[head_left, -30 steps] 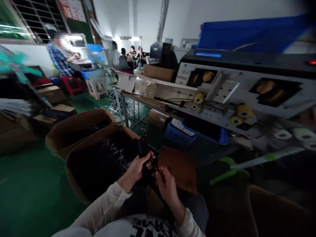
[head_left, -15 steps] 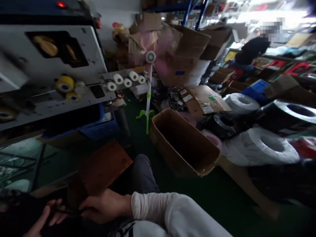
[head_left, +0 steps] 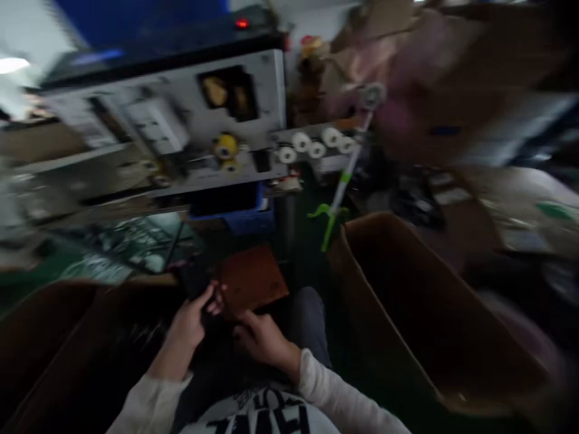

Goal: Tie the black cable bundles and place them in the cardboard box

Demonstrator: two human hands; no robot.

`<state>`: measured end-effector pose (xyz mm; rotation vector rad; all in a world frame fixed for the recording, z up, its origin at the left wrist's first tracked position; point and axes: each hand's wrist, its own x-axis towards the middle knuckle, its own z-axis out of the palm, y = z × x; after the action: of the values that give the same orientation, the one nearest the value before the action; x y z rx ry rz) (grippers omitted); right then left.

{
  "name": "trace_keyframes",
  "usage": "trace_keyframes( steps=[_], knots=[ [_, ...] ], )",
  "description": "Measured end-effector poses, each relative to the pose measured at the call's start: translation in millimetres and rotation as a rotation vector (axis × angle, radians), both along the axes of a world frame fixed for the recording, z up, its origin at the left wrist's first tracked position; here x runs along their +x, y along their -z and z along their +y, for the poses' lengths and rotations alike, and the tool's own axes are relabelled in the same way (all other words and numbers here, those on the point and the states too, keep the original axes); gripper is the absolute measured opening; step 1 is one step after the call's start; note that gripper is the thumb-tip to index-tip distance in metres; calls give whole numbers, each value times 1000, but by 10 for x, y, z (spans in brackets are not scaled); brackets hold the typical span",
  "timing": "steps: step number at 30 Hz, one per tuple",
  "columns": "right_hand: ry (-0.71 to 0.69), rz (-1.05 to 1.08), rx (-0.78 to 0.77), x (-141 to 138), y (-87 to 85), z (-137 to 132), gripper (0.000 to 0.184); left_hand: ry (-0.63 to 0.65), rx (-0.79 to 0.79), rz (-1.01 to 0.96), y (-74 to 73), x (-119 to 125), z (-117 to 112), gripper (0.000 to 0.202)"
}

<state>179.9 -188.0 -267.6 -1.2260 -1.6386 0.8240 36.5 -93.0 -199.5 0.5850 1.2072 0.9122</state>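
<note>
My left hand is in the lower middle, its fingers closed around a black item whose kind is too dark and blurred to tell. A short gap to its right, my right hand has its fingers pinched together; what they hold, if anything, is lost in shadow. Just beyond both hands is a reddish-brown flat board, and the right hand is close to its near edge. My knee is to the right of the board.
A large open cardboard box stands on the right. Another brown box is at the lower left. Ahead is a grey machine with white rollers, a blue bin below it. A fan on a green-footed stand stands behind.
The view has swung left, so the machine and my hands appear further right. More of my left arm and the black item now show. Both hands stay close together.
</note>
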Motion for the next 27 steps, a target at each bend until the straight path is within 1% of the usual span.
trace_keyframes(
  steps=[2, 5, 9, 13, 18, 21, 23, 24, 25, 27],
  knots=[
    [-30, 58, -68, 7, 1, -46, 22, -11, 55, -71, -55, 60, -12, 30],
    [-91, 64, -137, -19, 34, -80, 18, 29, 98, -161, -88, 9, 8, 30],
    [-145, 50, -184, -133, 120, -175, 21, 70, 177, -221, -53, -217, -23, 29],
    [-208, 48, -242, -298, 212, -247, 22, 76, 205, -232, -8, -464, -60, 31],
    [-256, 38, -306, -515, 251, -190, 24, 76, 266, -281, -9, -744, -102, 30],
    [-314, -52, -275, -583, 169, -46, 24, 17, 305, -279, -9, -927, -105, 25],
    [-368, -100, -251, -592, 39, 142, 17, -54, 323, -301, -7, -1060, -88, 24],
    [-386, -94, -245, -594, -50, 274, 15, -88, 335, -327, -10, -1127, -75, 24],
    [-387, -60, -236, -598, -150, 432, 20, -115, 351, -361, -16, -1192, -62, 23],
    [-328, 82, -211, -632, -373, 830, 31, -136, 370, -440, -33, -1311, -46, 21]
  ],
)
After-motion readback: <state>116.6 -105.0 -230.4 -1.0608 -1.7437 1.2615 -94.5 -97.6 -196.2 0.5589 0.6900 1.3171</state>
